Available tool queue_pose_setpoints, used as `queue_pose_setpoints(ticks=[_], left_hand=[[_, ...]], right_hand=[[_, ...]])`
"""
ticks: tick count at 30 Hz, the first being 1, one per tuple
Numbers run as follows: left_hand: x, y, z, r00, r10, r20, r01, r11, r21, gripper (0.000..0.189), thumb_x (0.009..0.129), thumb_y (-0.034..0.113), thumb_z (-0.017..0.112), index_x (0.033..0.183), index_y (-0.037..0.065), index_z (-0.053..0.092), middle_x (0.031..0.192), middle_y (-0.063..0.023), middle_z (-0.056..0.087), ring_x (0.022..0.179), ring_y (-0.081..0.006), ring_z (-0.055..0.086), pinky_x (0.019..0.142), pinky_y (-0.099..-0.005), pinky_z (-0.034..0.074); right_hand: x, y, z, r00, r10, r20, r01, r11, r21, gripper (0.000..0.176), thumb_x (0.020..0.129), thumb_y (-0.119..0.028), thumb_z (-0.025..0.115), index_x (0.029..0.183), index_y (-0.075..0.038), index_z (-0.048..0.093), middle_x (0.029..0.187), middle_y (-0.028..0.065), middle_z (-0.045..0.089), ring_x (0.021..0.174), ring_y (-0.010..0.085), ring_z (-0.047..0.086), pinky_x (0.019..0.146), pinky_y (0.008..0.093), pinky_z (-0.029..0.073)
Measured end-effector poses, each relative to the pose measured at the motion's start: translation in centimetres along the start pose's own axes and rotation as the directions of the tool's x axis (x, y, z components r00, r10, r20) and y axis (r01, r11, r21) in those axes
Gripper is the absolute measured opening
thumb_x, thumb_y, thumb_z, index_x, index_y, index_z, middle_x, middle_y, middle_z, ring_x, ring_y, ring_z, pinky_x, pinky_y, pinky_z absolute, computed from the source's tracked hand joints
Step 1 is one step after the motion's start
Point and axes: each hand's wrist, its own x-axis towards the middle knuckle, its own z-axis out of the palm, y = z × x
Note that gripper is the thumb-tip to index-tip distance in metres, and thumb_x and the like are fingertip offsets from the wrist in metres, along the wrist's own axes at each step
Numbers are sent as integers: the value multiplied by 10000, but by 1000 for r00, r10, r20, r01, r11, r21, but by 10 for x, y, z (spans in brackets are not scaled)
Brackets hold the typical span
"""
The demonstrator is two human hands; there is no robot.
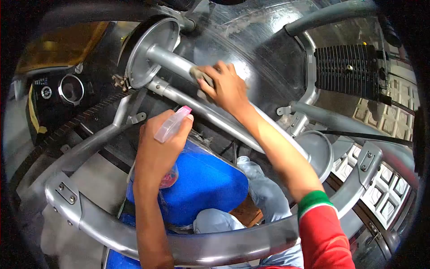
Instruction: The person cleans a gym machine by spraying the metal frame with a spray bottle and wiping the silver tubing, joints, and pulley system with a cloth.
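My left hand is wrapped round a spray bottle with a translucent head and a pink tip. Below the fist, part of a clear bottle body with a red label shows. My right hand presses a greyish cloth against a silver metal bar; part of the cloth is hidden under the fingers. That bar runs from a round silver plate at upper left down to another round plate at lower right. A second, thinner tube lies alongside it.
A blue padded cushion is below my left hand. A curved silver frame tube crosses in front of me. At right stands a black weight stack; a black round-dialled device is at left. My jeans-clad legs show beneath.
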Motion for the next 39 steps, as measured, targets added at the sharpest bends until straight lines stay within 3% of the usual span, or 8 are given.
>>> queue_pose_setpoints(ticks=[2,4,10,18,24,27,37,39], left_hand=[[-3,-1,1,1000,14,0,-14,1000,-4,318,870,257,630,714,-14,573,582,-146,536,506,-190,480,523,-372,392],[-6,-4,2,990,141,17,-142,989,31,316,890,286,638,682,60,562,553,6,487,454,-76,456,434,-276,343],[-8,-2,1,983,179,49,-182,982,58,321,896,285,639,679,60,567,532,19,485,459,-69,460,431,-274,347],[-10,1,8,981,188,52,-194,965,177,360,893,318,635,688,30,565,548,-62,526,485,-125,499,474,-341,386],[-13,9,18,982,168,86,-184,953,240,367,897,312,629,712,3,560,591,-137,539,535,-224,517,544,-394,408],[-15,9,20,980,168,104,-187,961,204,358,898,304,631,722,-1,562,604,-144,540,539,-228,500,551,-393,406],[-17,7,27,965,234,115,-254,943,214,328,906,274,633,741,-1,561,597,-116,519,536,-162,449,530,-349,390],[-17,8,29,968,207,140,-233,951,204,329,906,273,634,738,0,559,597,-112,518,539,-161,449,533,-347,391]], right_hand=[[-35,22,-21,998,-54,43,55,998,-27,346,809,-341,661,1152,-311,634,1007,74,565,935,305,547,737,429,536],[-60,36,-33,989,-117,89,122,991,-51,362,793,-325,675,1153,-330,631,1020,67,561,945,299,541,737,423,536],[-34,25,-16,938,-332,99,344,924,-168,370,752,-308,693,1112,-366,633,1088,34,523,956,272,511,695,401,504],[-2,-5,18,914,-405,-4,384,872,-305,280,731,-282,699,1003,-273,634,1070,21,506,980,245,494,709,401,439],[-96,61,-42,868,-438,234,494,810,-316,400,708,-282,723,1093,-320,625,1138,18,515,999,252,483,768,399,396],[-101,58,-59,892,-268,365,364,904,-226,395,746,-251,676,1127,-332,614,1184,23,509,1053,257,460,814,407,376],[-9,20,1,970,243,-10,-236,952,192,357,880,-429,604,1161,-210,634,1104,109,555,1033,326,536,867,460,453],[-13,35,-10,922,295,252,-355,902,245,489,901,-541,510,1193,-166,623,1096,153,582,1052,378,547,911,459,442]])
